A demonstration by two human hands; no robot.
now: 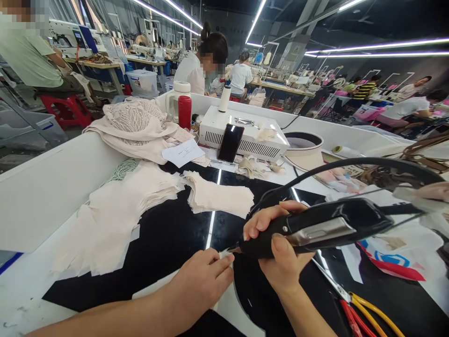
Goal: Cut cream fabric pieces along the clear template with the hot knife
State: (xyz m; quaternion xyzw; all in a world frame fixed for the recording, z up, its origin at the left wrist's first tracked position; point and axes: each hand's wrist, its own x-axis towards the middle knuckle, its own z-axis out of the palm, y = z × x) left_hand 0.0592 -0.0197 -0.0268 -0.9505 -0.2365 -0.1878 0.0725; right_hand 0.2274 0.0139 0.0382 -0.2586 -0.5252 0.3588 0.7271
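My right hand point(280, 252) is wrapped round a black corded handheld tool point(312, 224) with a silver lever along its side. Its slim metal tip points left and meets the edge of a small white fabric piece point(223, 254). That edge is pinched between the fingers of my left hand point(199, 288), just left of the tip. Most of the piece is hidden by my fingers. Beyond my hands, a stack of pale fabric pieces point(220, 194) lies on the black tabletop point(168, 243). A larger spread of similar pieces point(108, 220) lies to the left.
Scissors point(351, 297) with red and yellow handles lie at lower right. A phone point(230, 142) leans on a white vented box point(252, 140). A red bottle point(184, 113), lace-trimmed garments point(135, 124) and a round container point(304, 150) stand behind. The cable point(351, 162) arches on the right. Co-workers sit beyond.
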